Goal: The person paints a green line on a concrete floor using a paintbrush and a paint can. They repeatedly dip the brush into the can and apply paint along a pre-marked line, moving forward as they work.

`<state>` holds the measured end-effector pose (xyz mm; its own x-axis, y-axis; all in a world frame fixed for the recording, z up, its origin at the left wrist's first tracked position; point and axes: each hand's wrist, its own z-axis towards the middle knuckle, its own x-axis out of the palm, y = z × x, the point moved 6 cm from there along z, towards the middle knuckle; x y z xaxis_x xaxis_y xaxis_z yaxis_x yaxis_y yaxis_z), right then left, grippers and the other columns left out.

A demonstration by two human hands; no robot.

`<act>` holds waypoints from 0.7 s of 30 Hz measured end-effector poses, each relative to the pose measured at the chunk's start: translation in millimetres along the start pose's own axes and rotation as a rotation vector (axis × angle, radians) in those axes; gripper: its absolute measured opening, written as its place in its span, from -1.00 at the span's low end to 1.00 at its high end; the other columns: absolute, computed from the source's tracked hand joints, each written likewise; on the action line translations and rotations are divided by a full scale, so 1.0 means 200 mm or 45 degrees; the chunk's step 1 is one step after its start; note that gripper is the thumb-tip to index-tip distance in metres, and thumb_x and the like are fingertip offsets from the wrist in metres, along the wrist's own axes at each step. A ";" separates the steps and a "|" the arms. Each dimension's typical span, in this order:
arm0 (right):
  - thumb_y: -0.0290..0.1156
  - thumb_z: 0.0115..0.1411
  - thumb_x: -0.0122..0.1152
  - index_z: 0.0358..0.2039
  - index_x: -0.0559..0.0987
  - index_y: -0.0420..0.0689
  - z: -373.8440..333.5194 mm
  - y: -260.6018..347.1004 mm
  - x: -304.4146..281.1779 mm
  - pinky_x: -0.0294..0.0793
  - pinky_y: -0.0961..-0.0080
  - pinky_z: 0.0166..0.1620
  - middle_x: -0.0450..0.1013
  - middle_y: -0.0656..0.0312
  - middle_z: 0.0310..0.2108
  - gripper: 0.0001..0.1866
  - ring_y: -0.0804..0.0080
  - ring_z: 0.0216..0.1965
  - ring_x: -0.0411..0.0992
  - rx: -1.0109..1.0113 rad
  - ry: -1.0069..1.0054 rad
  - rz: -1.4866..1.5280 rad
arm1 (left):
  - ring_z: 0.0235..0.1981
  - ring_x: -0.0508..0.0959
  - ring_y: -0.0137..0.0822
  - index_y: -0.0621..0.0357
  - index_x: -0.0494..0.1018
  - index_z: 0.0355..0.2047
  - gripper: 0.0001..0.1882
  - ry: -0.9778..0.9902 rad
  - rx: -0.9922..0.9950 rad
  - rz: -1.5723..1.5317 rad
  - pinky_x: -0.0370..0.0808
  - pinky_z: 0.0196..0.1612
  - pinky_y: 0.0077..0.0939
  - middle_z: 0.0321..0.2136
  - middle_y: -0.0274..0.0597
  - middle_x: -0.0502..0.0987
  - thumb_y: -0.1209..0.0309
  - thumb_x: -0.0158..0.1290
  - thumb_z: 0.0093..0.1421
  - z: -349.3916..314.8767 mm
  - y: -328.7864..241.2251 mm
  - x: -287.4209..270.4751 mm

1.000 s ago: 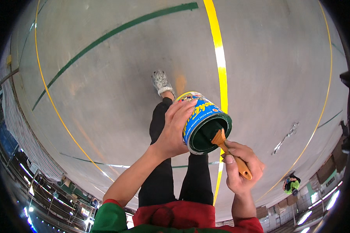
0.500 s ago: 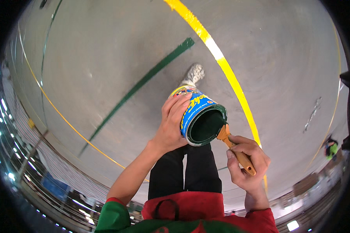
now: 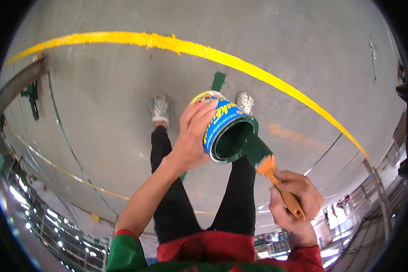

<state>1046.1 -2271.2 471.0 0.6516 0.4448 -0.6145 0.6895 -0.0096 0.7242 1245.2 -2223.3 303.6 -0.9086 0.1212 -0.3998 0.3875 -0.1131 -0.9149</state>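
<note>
Pinching brush [image 3: 267, 167] in right hand [image 3: 306, 194], the nearer one, lower right of can [image 3: 223, 120]; pointing its long axis up-left at the can's mouth; clasping can from its left with left hand [image 3: 190, 136]

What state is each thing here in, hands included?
Paint can: open, tilted, dark green inside
Paintbrush: bristles coated dark green, tip at the can's mouth
Left hand: wrapped around the can
Right hand: closed around the brush handle
Yellow line: edges ragged in places
Green stripe: stops short of the yellow line
</note>
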 end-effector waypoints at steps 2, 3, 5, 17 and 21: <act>-0.56 0.08 0.47 -0.28 0.52 -0.23 -0.02 0.03 0.13 0.72 0.38 -0.29 0.63 -0.14 -0.20 -0.74 0.17 -0.34 0.69 0.173 -0.105 0.184 | 0.40 0.25 0.10 0.11 0.16 0.35 0.13 0.061 0.077 -0.013 0.17 0.44 0.12 0.36 0.04 0.32 0.38 0.58 -0.19 0.00 0.14 -0.09; -0.55 0.10 0.47 -0.27 0.50 -0.24 -0.05 0.00 0.23 0.73 0.37 -0.30 0.62 -0.17 -0.20 -0.72 0.15 -0.34 0.69 0.316 -0.186 0.386 | 0.39 0.26 0.09 0.12 0.17 0.35 0.12 0.104 0.132 0.012 0.17 0.44 0.10 0.36 0.04 0.32 0.42 0.57 -0.20 -0.02 0.22 -0.13; -0.54 0.21 0.40 -0.22 0.41 -0.29 -0.08 -0.11 0.45 0.77 0.33 -0.38 0.56 -0.27 -0.20 -0.70 0.10 -0.40 0.68 0.476 -0.338 0.739 | 0.39 0.26 0.09 0.11 0.16 0.36 0.15 0.142 0.120 0.002 0.18 0.44 0.09 0.37 0.03 0.31 0.45 0.57 -0.23 -0.06 0.38 -0.18; -0.39 0.40 0.22 -0.18 0.50 -0.45 -0.09 -1.17 1.71 0.59 0.41 -0.68 0.53 -0.13 -0.48 -0.71 0.18 -0.65 0.57 0.718 -1.233 0.843 | 0.39 0.25 0.14 0.15 0.17 0.36 0.19 0.515 0.202 0.011 0.15 0.45 0.05 0.37 0.05 0.31 0.50 0.57 -0.32 -0.33 1.50 0.25; -0.36 0.42 0.22 -0.23 0.51 -0.43 -0.11 -1.36 1.77 0.57 0.44 -0.69 0.51 -0.08 -0.52 -0.70 0.23 -0.67 0.54 0.791 -1.367 0.822 | 0.40 0.25 0.16 0.14 0.14 0.38 0.23 0.540 0.253 0.001 0.15 0.45 0.05 0.39 0.04 0.27 0.54 0.56 -0.34 -0.33 1.65 0.38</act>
<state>1081.8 -2091.4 63.7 0.6299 -0.6824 -0.3709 0.0198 -0.4633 0.8860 1313.8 -2186.1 -33.4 -0.7481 0.5090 -0.4258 0.3132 -0.2948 -0.9028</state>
